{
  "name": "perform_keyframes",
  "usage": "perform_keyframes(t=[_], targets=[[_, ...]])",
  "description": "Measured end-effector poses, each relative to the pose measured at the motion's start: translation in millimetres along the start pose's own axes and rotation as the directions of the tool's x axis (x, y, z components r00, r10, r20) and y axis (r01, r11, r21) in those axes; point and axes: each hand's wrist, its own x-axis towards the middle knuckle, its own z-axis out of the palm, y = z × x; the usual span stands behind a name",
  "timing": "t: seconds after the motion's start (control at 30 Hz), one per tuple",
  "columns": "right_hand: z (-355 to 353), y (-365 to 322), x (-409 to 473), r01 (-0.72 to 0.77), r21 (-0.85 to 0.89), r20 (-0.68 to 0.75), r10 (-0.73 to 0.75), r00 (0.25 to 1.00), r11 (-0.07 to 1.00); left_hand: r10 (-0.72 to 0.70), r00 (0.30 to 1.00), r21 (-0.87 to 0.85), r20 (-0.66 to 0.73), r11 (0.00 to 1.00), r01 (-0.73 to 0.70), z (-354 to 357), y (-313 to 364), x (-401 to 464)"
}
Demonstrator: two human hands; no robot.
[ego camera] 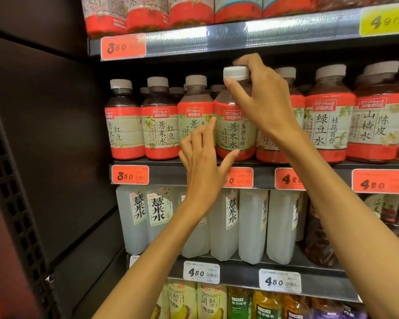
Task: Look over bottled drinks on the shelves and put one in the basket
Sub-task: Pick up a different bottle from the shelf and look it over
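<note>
Bottle (235,118) with white cap, red-and-cream label, dark drink, upright at middle shelf (263,176) front among six front-row bottles, right hand (258,100) pinching its neck under the cap, left hand (203,155) fingers loosely spread touching its lower side, four orange price tags below.

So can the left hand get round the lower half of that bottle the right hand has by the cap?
Probably yes: the left hand already touches the bottle near its base, and only the neighbouring bottle crowds its left side.
</note>
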Motion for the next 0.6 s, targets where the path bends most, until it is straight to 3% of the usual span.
perform_keyframes(t=[0.17, 0.37, 0.5, 0.6], targets=[[-1.2, 0.0, -7.0, 0.013, 0.322, -0.055, 0.005, 0.998, 0.947, -0.015, 1.000, -0.096, 0.014, 0.995, 0.017, -2.8, 0.5, -2.2], [-11.5, -2.1, -9.1, -0.003, 0.684, -0.058, 0.059, 0.997, 0.730, -0.055, 0.993, -0.269, 0.101, 0.960, 0.081, -10.7, 4.8, -7.9], [-15.3, -7.6, -12.9, -0.048, 0.767, -0.022, 0.101, 0.995, 0.640, -0.076, 0.977, -0.496, 0.201, 0.852, 0.169, -20.3, 9.2, -15.3], [-16.5, -9.5, -18.0, -0.169, 0.848, 0.103, 0.157, 0.982, 0.502, -0.078, 0.970, -0.629, 0.229, 0.749, 0.209, -23.2, 15.2, -27.1]])
